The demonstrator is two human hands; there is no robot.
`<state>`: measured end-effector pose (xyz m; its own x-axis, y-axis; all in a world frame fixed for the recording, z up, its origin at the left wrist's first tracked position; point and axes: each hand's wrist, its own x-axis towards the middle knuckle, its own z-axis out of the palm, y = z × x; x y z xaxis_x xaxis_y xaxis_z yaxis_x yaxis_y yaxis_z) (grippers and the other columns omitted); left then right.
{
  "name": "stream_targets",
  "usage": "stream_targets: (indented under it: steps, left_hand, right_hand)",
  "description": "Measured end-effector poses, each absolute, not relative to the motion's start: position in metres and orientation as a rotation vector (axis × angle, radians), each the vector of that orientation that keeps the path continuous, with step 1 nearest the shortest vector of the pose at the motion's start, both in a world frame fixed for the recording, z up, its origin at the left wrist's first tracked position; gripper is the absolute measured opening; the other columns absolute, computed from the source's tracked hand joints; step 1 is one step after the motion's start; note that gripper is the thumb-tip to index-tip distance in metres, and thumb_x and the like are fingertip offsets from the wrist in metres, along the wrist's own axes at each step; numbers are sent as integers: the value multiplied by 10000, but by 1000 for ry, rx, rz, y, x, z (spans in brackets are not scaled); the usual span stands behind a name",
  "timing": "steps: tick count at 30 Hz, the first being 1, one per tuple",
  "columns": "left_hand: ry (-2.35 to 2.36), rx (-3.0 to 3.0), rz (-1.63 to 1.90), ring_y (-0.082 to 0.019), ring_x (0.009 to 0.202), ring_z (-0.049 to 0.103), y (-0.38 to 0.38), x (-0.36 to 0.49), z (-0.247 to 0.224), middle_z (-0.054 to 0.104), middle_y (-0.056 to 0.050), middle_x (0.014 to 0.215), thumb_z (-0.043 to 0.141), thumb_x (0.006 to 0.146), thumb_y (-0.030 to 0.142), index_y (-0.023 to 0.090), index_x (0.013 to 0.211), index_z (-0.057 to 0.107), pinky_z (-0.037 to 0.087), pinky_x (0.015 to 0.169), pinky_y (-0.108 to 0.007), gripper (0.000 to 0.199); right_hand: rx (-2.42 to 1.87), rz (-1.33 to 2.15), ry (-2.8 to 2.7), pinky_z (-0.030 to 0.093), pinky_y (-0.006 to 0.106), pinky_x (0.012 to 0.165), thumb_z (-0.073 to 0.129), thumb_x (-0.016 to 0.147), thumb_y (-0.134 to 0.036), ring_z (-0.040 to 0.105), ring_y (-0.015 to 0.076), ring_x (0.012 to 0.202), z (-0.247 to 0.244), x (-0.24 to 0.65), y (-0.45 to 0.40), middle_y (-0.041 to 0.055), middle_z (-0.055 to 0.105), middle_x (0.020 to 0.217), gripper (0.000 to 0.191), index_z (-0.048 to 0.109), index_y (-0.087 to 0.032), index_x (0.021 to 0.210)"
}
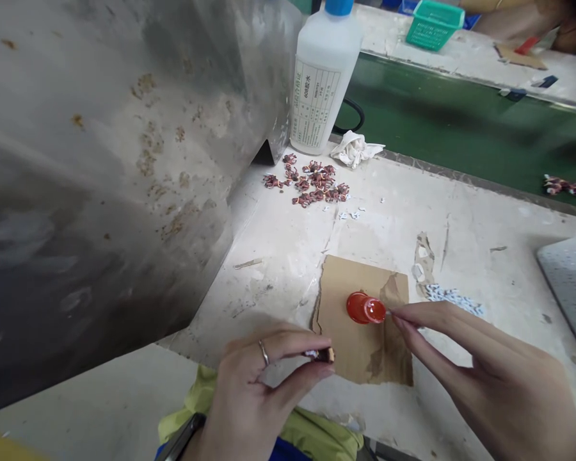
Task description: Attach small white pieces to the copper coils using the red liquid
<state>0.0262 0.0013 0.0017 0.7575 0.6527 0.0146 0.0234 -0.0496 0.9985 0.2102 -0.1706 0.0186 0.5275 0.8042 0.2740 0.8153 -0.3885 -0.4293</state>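
Observation:
My left hand, with a ring on one finger, pinches a small dark brown figure piece with a tan end and a bit of white. My right hand is closed in a pinch at the rim of a small red cup. A tiny pale piece shows at its fingertips, too small to name. The cup stands on a torn piece of cardboard that has darker stains, and something shiny shows in its mouth. Just beyond my right fingers lies a cluster of small blue-and-white pieces.
Small brown figures lie near a white bottle with a blue cap and a crumpled tissue. A large metal panel borders the left. At right stands a pale plastic basket. Across a green belt, another person's arm shows.

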Motion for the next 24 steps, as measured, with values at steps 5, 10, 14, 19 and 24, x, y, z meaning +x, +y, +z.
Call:
stream_targets:
  steps: [5,10,14,19,24]
  left_hand:
    - [527,1601,518,-58,813,814,5,28,3,840,75,897,836,849,75,248,941,824,634,795,-33,197]
    - [465,1629,569,-38,830,797,5,30,0,822,95,908,834,850,67,256,971,792,638,804,-44,228]
    - [472,1634,588,-28,802,805,3,32,1,838,103,908,877,813,73,266,1015,805,618,805,-7,289]
    - [389,1678,615,-60,850,811,-3,36,2,841,52,916,854,843,83,202,994,782,642,852,-62,206]
    - [302,1690,682,-70,805,798,-4,40,8,826,-20,876,843,838,54,129,951,771,631,829,-57,154]
  right_hand:
    - [-2253,-77,-1430,629,245,758,584,1057,-253,815,154,892,20,211,-170,-41,829,1094,150,721,-305,1087]
    - [-2267,-94,-1518,587,188,800,613,1061,-260,786,98,859,21,216,-175,-66,804,1084,115,693,-301,1133]
    - [-2258,-74,-1475,582,175,795,627,1053,-274,777,90,840,19,214,-180,-68,799,1078,120,703,-302,1141]
    - [-2092,27,-1339,632,216,836,701,958,-189,800,155,888,17,204,-188,-27,810,1044,236,727,-305,1163]
    - [-1856,216,-1570,689,258,782,678,884,-72,827,241,947,21,197,-185,54,824,1064,400,713,-275,1227]
